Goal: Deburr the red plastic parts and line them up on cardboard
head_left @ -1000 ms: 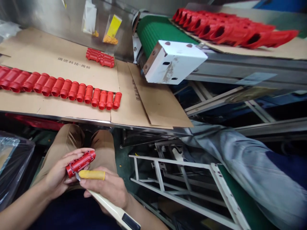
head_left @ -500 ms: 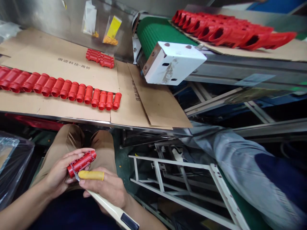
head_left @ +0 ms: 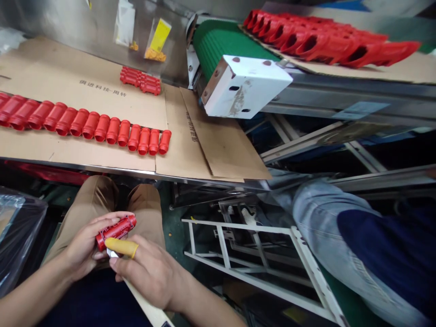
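My left hand (head_left: 81, 247) is wrapped round a red plastic tube (head_left: 119, 230) with cut-out detail along its side, holding it tilted above my lap. In my right hand (head_left: 151, 270) is a knife (head_left: 146, 305) with a long cream handle, its front end against the lower left end of the tube. A yellow finger cot (head_left: 121, 247) covers my right index finger, which presses close to the tube. The knife's blade is mostly hidden by the fingers. On the table ahead, a long row of similar red tubes (head_left: 90, 125) lies side by side on cardboard (head_left: 190, 161).
Behind the row sits a small group of red parts (head_left: 140, 81). A green conveyor (head_left: 218, 43) with a white end bracket (head_left: 247, 88) carries more red tubes (head_left: 316, 43). A white metal frame (head_left: 238, 268) and another person's leg (head_left: 316, 213) are to the right.
My right hand has turned and shifted slightly left, bringing the yellow-covered finger over the tube's lower end; the knife handle has swung lower. The other person's dark sleeve or garment covers more of their leg.
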Available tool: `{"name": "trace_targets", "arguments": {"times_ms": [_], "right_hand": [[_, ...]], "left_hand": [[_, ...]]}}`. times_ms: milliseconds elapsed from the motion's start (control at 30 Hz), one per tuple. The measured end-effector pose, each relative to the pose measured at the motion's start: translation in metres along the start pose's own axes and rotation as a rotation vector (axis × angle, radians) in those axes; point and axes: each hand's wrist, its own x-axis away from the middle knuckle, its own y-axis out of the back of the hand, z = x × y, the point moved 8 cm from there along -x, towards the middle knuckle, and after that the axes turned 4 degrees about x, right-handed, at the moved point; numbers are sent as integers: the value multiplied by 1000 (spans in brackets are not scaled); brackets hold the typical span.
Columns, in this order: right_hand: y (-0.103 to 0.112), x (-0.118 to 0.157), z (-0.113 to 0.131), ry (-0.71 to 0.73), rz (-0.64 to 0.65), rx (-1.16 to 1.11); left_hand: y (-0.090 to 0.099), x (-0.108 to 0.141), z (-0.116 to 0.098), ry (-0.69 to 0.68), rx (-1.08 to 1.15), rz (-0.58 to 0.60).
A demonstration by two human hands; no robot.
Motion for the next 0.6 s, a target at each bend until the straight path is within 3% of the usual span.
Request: {"name": "trace_targets", "arguments": {"times_ms": [67, 167, 233, 300, 400, 600], "right_hand": [[3, -2, 5, -34, 34, 13], [7, 3, 23, 122, -12, -142], [13, 11, 19, 119, -157, -294], [18, 21, -1, -44, -360, -339], [18, 34, -20, -205, -508, -181], [12, 30, -14, -89, -522, -26]], "left_hand": [[0, -2, 2, 4, 12, 31], [0, -3, 1, -43, 17, 69], [4, -1, -8, -165, 15, 30], [11, 5, -25, -360, -2, -44], [17, 20, -44, -616, -100, -128], [16, 37, -52, -802, -346, -183]]}}
